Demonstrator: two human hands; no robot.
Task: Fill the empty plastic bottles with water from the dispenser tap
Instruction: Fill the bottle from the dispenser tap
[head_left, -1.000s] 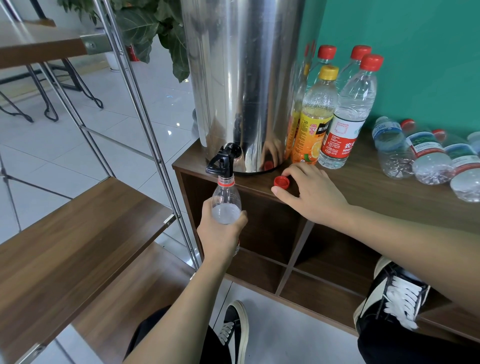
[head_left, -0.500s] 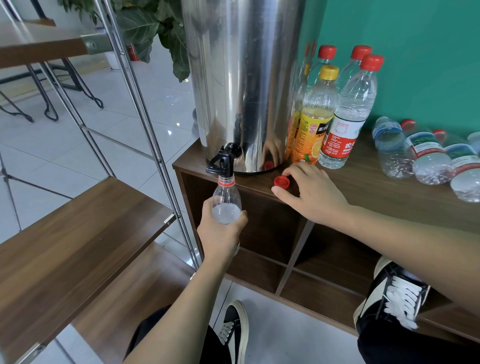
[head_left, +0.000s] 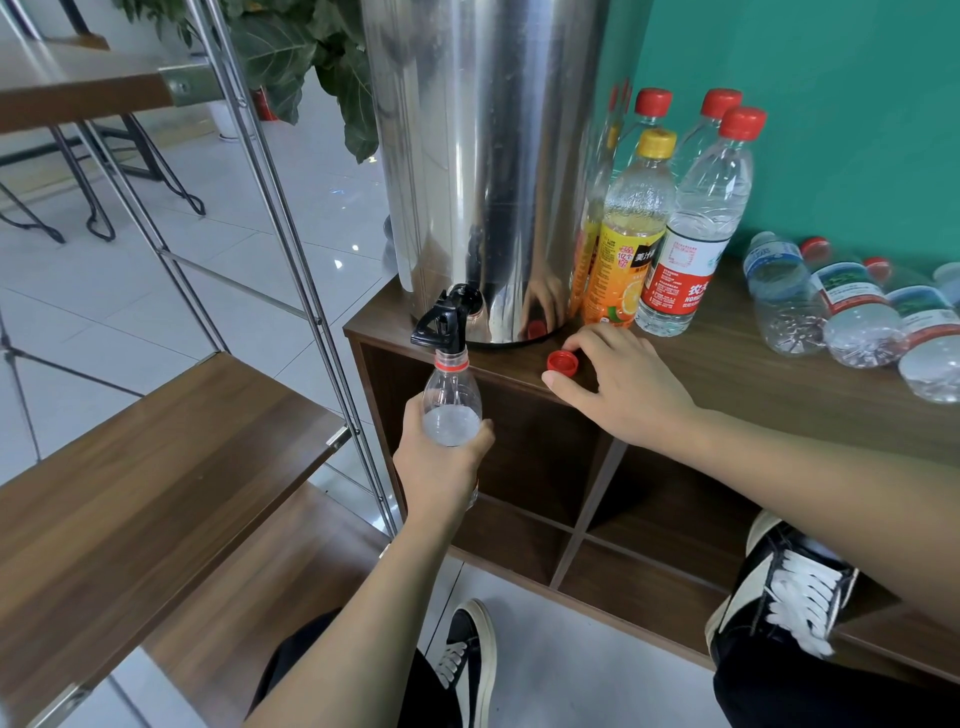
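Bottle (head_left: 451, 400) upright, mouth under tap (head_left: 444, 322), gripped by left hand (head_left: 439, 462).

Glossy steel dispenser (head_left: 483, 171), wood-grain cabinet (head_left: 779, 384).

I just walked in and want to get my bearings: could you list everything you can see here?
Water dispenser: one, shiny steel, on the cabinet.
Tap: one, black, at the dispenser's base.
Held bottle: one, clear, mouth under the tap, water near its shoulder.
Loose cap: one, red, on the cabinet top.
Upright bottles: four, three red-capped, one yellow-capped with an orange label, right of the dispenser.
Lying bottles: at least four, clear, far right.
Cabinet: one, dark wood, open cubbies.
Shelf rack: wood and metal, left.
Plant: green, behind.
Left hand: grips the bottle.
Right hand: by the cap.
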